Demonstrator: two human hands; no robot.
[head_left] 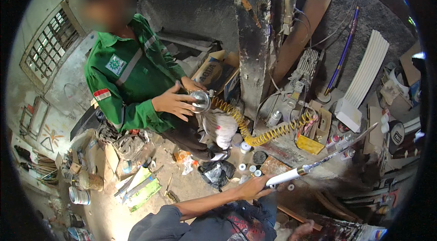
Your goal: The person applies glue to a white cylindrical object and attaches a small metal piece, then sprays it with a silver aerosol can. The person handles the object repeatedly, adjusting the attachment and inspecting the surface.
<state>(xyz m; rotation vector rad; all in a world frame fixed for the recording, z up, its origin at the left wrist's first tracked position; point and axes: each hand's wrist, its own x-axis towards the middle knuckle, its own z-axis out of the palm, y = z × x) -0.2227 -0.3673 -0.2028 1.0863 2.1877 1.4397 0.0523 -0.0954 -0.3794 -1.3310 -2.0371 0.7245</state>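
Observation:
My left hand, its arm reaching across from the lower left, is closed around a long, slim rod. The rod has a smooth white tube at the gripped end, a gold band, a mottled silver-grey stretch and a thin tapered tip pointing up and right. At the lower edge a reddish blur appears to be my right hand; its fingers are smeared. Across from me, a person in a green work jacket holds a shiny silver round cup in both hands, beside the end of a yellow coiled hose.
Small round tins and a black plastic bag lie on the floor ahead. A yellow box and spray cans stand to the right. A sooty pillar rises behind. Tools lie on a green sheet at left.

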